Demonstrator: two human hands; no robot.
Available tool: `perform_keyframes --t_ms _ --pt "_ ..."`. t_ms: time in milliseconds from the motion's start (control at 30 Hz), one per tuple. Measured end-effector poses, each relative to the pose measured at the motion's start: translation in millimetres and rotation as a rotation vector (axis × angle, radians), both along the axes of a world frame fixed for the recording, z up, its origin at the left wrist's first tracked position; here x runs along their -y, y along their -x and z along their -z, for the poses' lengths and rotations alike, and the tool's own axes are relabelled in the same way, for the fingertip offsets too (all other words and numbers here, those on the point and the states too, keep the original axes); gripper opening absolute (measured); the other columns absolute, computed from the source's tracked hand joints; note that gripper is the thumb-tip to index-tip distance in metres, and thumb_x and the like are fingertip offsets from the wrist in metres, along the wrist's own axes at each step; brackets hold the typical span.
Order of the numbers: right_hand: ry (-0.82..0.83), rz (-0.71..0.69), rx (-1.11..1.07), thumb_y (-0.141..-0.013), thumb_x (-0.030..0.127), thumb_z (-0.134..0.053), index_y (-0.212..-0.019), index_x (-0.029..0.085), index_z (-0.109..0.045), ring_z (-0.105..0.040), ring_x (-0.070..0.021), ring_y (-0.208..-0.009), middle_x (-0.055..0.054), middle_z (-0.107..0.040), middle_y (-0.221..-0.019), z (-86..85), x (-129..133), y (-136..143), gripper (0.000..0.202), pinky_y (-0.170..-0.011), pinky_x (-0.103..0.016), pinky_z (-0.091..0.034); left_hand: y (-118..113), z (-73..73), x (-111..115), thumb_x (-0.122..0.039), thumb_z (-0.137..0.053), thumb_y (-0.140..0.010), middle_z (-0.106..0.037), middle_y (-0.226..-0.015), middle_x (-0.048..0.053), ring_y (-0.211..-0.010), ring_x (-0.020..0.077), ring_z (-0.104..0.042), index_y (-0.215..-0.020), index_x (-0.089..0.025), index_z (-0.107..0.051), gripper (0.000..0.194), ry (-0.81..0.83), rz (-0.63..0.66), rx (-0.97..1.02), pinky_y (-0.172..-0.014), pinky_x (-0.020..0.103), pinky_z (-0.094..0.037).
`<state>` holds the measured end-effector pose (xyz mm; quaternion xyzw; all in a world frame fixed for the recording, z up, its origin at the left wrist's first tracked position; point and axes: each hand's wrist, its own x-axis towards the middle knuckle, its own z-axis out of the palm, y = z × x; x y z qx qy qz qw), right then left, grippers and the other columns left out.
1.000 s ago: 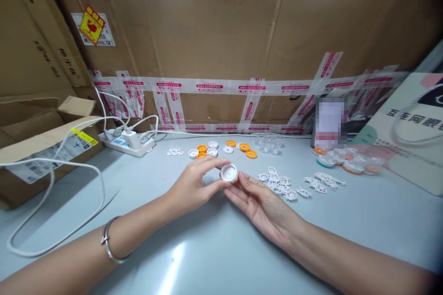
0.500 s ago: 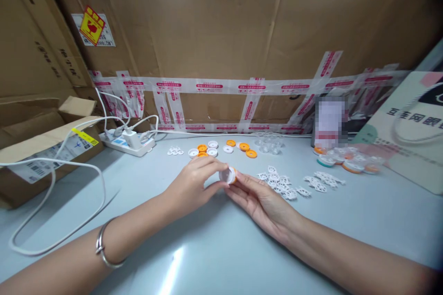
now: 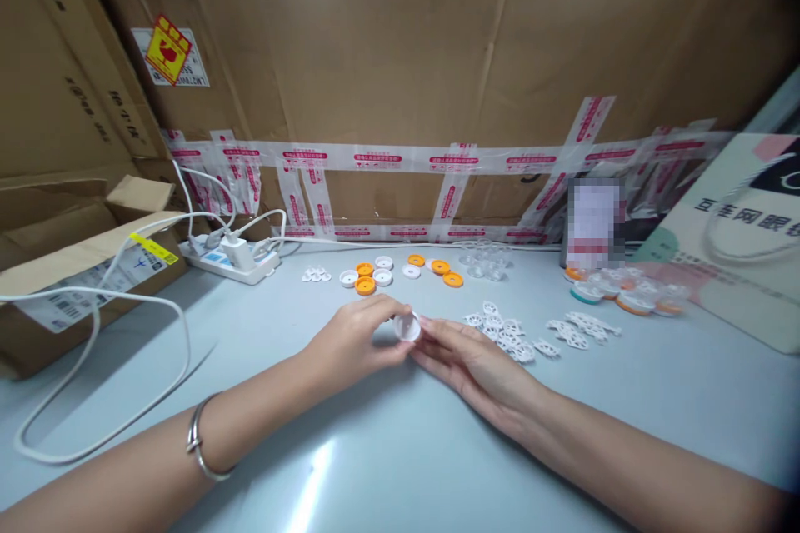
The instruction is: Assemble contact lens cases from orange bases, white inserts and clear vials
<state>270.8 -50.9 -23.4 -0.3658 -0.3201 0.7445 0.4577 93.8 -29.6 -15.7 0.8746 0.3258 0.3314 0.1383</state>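
Note:
Above the table, a small round white cap (image 3: 407, 328) is pinched between both hands, its hollow side facing me. My left hand (image 3: 355, 336) grips its left rim with thumb and fingertips, and a silver bangle circles that wrist. From the other side, my right hand (image 3: 466, 360) holds the cap's right edge with its fingers. Just beyond the left hand lie orange round caps (image 3: 365, 286) and white round caps (image 3: 383, 276). White lattice pieces (image 3: 509, 339) are scattered to the right of the right hand.
Orange rings (image 3: 452, 280) and clear plastic cups (image 3: 486, 260) stand farther back. Small white parts (image 3: 316, 273) lie left of the caps. A power strip (image 3: 250, 264) with looping cables and an open carton (image 3: 62, 300) occupy the left. Finished-looking round pieces (image 3: 637, 302) sit at right.
The cap has turned and dropped slightly, and the orange edge seen on its right no longer shows. My left hand has lowered a little, uncovering the front orange cap on the table.

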Motion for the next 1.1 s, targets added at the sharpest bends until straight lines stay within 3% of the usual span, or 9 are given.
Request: perform_keyframes --t_ms 167,300,400,500,600,667,800,900,1100 --pt "-0.099 -0.027 0.270 -0.063 0.025 -0.076 -0.099 0.014 -0.066 -0.065 -0.0151 -0.084 -0.005 -0.071 -0.087 -3.1 -2.7 -5.4 0.039 -0.089 -0.030 -0.047 -0.6 -2.5 0.5 -0.017 -0.058 -0.073 -0.065 -0.091 0.005 -0.082 0.0163 -0.060 -0.095 -0.017 -0.058 0.022 0.080 -0.037 -0.069 -0.075 0.028 -0.046" --pt "-0.240 -0.021 0.470 -0.061 0.027 -0.077 -0.121 0.021 -0.054 -0.063 -0.0201 -0.095 -0.009 -0.063 -0.115 -5.4 -4.7 -8.9 0.064 -0.088 -0.037 -0.048 0.0 -0.1 -0.3 -0.018 -0.058 -0.071 -0.065 -0.081 0.004 -0.072 0.0157 -0.059 -0.090 -0.016 -0.061 0.019 0.144 -0.061 -0.167 -0.065 0.025 -0.045" --pt "-0.551 0.087 0.692 -0.064 0.029 -0.072 -0.113 0.027 -0.060 -0.061 -0.0221 -0.099 -0.005 -0.062 -0.117 -23.1 -15.3 -24.6 0.051 -0.089 -0.040 -0.046 -1.0 3.6 -0.1 -0.018 -0.057 -0.070 -0.064 -0.079 0.004 -0.069 0.0151 -0.058 -0.087 -0.016 -0.062 0.018 0.151 -0.066 -0.201 -0.063 0.024 -0.044" --pt "-0.769 0.116 1.114 -0.072 0.029 -0.063 -0.087 0.025 -0.070 -0.063 -0.0229 -0.087 -0.003 -0.070 -0.093 -51.4 -35.1 -63.5 0.017 -0.081 -0.037 -0.046 -2.3 5.3 0.6 -0.019 -0.057 -0.071 -0.064 -0.080 0.003 -0.070 0.0153 -0.058 -0.087 -0.018 -0.062 0.017 0.143 -0.059 -0.201 -0.064 0.025 -0.044" --pt "-0.609 -0.004 1.599 -0.071 0.027 -0.061 -0.068 0.021 -0.067 -0.061 -0.0219 -0.070 -0.004 -0.070 -0.075 -72.4 -52.1 -115.8 0.009 -0.063 -0.033 -0.044 -3.2 4.9 1.5 -0.020 -0.055 -0.074 -0.064 -0.080 0.003 -0.071 0.0157 -0.057 -0.090 -0.018 -0.062 0.018 0.131 -0.048 -0.215 -0.065 0.025 -0.044" --pt "-0.433 -0.184 1.765 -0.069 0.022 -0.060 -0.061 0.020 -0.066 -0.059 -0.0203 -0.066 -0.004 -0.068 -0.068 -77.2 -56.0 -145.4 0.010 -0.057 -0.030 -0.040 -3.5 4.8 2.1 -0.022 -0.053 -0.076 -0.064 -0.083 0.004 -0.073 0.0164 -0.058 -0.097 -0.018 -0.062 0.023 0.117 -0.051 -0.232 -0.067 0.026 -0.044" --pt "-0.393 -0.264 1.809 -0.064 0.018 -0.060 -0.063 0.017 -0.068 -0.057 -0.0164 -0.063 -0.006 -0.066 -0.070 -71.7 -51.7 -174.4 0.008 -0.055 -0.027 -0.036 -3.0 6.4 2.3 -0.028 -0.051 -0.080 -0.064 -0.089 0.007 -0.077 0.0181 -0.058 -0.113 -0.017 -0.057 0.035 0.102 -0.072 -0.230 -0.071 0.028 -0.044" --pt "-0.382 -0.225 1.831 -0.062 0.016 -0.060 -0.067 0.017 -0.068 -0.057 -0.0152 -0.063 -0.006 -0.065 -0.073 -63.0 -53.4 -179.4 0.010 -0.055 -0.026 -0.036 -2.4 7.5 2.0 -0.028 -0.051 -0.081 -0.063 -0.085 0.006 -0.076 0.0180 -0.057 -0.110 -0.018 -0.058 0.032 0.095 -0.056 -0.225 -0.070 0.028 -0.044" --pt "-0.395 -0.372 1.752 -0.057 0.022 -0.065 -0.064 0.020 -0.064 -0.058 -0.0184 -0.065 -0.002 -0.064 -0.068 -45.3 -75.2 -184.1 0.008 -0.055 -0.026 -0.039 -2.9 6.1 1.2 -0.028 -0.050 -0.082 -0.062 -0.082 0.004 -0.074 0.0164 -0.056 -0.103 -0.020 -0.060 0.025 0.100 -0.047 -0.221 -0.068 0.026 -0.042"
